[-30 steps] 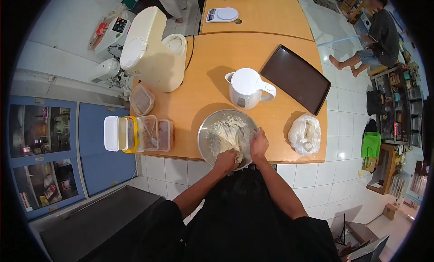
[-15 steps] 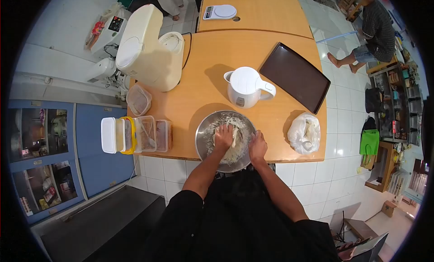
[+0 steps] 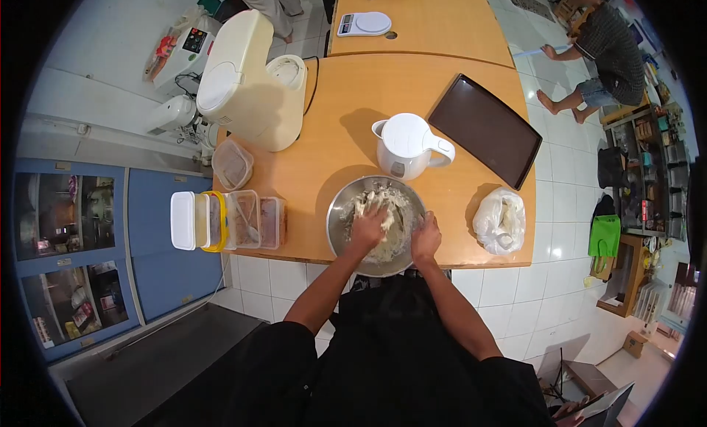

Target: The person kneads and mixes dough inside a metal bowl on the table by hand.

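A steel mixing bowl (image 3: 337, 235) stands at the table's front edge, with pale, crumbly dough (image 3: 394, 202) inside and floury smears on its wall. My left hand (image 3: 368, 230) is down in the bowl, its dough-coated fingers curled into the mix and partly hidden by it. At the bowl's right side, my right hand (image 3: 426, 240) grips the rim, thumb and fingers closed around it. Just behind the bowl is a white jug kettle (image 3: 406, 136) with its handle toward the right.
A dark baking tray (image 3: 486, 129) lies back right, above a white plastic bag (image 3: 501, 221). Clear containers (image 3: 247, 217) line the left edge near a cream stand mixer (image 3: 250, 96). A kitchen scale (image 3: 364, 23) sits farther back. Another person (image 3: 607, 51) crouches at right.
My left hand has shifted within the dough and its fingers reach farther forward. My right hand stays at the bowl's rim. The whole view has moved slightly.
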### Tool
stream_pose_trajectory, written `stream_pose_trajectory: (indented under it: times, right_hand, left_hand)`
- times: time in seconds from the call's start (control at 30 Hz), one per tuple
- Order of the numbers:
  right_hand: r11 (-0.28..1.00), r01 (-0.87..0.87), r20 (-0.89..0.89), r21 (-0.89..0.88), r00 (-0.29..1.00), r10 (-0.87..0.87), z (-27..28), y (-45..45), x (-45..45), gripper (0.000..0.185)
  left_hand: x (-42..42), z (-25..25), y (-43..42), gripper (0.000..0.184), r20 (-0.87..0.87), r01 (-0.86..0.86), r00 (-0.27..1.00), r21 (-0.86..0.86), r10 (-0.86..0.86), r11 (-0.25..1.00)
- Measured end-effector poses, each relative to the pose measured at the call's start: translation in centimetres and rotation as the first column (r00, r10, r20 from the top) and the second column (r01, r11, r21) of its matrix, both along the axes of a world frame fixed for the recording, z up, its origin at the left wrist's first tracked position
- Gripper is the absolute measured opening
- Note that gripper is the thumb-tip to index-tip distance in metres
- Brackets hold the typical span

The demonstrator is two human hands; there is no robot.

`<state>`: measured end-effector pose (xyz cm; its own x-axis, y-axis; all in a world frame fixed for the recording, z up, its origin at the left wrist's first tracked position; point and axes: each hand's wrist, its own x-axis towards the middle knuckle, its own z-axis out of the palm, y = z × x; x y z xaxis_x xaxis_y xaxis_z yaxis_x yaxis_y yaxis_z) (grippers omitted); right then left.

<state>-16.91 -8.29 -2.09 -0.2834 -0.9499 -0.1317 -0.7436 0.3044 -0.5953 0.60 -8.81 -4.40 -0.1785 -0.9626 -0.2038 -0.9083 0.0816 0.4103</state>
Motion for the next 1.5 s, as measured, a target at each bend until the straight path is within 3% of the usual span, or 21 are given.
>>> stream_pose_trajectory:
  times: [0.1,0.2,0.3,0.4,0.5,0.6,0.7,0.8,0.9,1.0,1.03,1.13,1.23,1.33,1.5]
  right_hand:
    - [1.0,0.016,-0.024,-0.018,1.0,-0.016,-0.3,-0.4,0.2,0.01]
    - [1.0,0.023,-0.035,0.008,0.999,-0.022,-0.3,-0.3,0.3,0.01]
    - [1.0,-0.003,-0.074,0.013,0.997,0.004,-0.6,-0.6,0.1,0.016]
    - [0.999,-0.027,-0.078,0.021,0.997,0.029,-0.4,-0.5,-0.1,0.02]
    - [0.999,-0.034,-0.095,-0.005,0.995,0.034,-0.8,-0.4,-0.2,0.021]
    - [0.999,-0.034,-0.065,0.026,0.997,0.035,-0.6,-0.6,-0.3,0.017]
    - [0.998,-0.058,-0.059,0.023,0.996,0.06,-0.5,-0.4,-0.2,0.015]
    - [0.997,-0.072,-0.053,0.009,0.996,0.072,-0.4,-0.5,-0.3,0.015]
    - [0.996,-0.086,-0.056,-0.008,0.995,0.086,-0.9,-0.4,-0.2,0.015]
    - [0.997,-0.075,-0.065,0.0,0.995,0.075,-0.9,-0.5,-0.3,0.014]
    - [0.998,-0.066,-0.062,0.011,0.996,0.067,-0.8,-0.5,-0.2,0.014]
    - [0.996,-0.09,-0.078,0.011,0.993,0.091,-1.0,-0.6,-0.2,0.015]
    - [0.995,-0.096,-0.097,0.017,0.991,0.097,-1.1,-0.5,-0.3,0.014]
    - [0.996,-0.083,-0.094,0.006,0.992,0.084,-1.3,0.1,-0.3,0.013]
    - [0.992,-0.122,-0.074,-0.004,0.99,0.122,-1.6,0.3,0.0,0.012]
  left_hand:
    - [-0.4,-0.3,2.5,0.074,-0.09,-0.064,0.994,-0.029,0.061,0.998]
    - [-1.0,0.3,3.8,0.073,-0.099,-0.06,0.992,0.193,0.081,0.979]
    - [-2.3,2.8,5.6,0.071,-0.08,0.064,0.996,0.225,-0.047,0.972]
    - [-3.3,4.5,6.9,0.069,-0.018,0.19,0.98,0.368,-0.197,0.91]
    - [-3.5,6.8,6.9,0.063,-0.011,0.187,0.979,0.441,-0.203,0.878]
    - [-2.9,7.3,7.5,0.056,-0.036,0.177,0.984,0.149,-0.174,0.973]
    - [-2.3,7.5,7.4,0.059,-0.039,0.21,0.977,0.002,-0.21,0.978]
    - [-0.9,2.5,5.7,0.062,-0.097,0.164,0.978,-0.185,-0.184,0.969]
    - [-0.1,-0.7,4.0,0.069,-0.23,0.047,0.971,-0.085,-0.065,0.995]
    - [-1.7,-1.8,4.8,0.073,-0.148,0.088,0.985,-0.027,-0.091,0.996]
    - [-1.9,-1.2,5.0,0.074,-0.153,0.139,0.981,0.117,-0.121,0.983]
    - [-1.1,-0.4,6.0,0.07,-0.27,0.291,0.931,0.143,-0.245,0.946]
    - [-0.8,1.5,6.3,0.074,-0.285,0.363,0.919,0.339,-0.273,0.868]
    - [-0.8,4.1,7.3,0.068,-0.269,0.353,0.908,0.076,-0.322,0.933]
    - [-0.5,6.7,6.6,0.072,-0.258,0.198,0.954,0.17,-0.15,0.965]
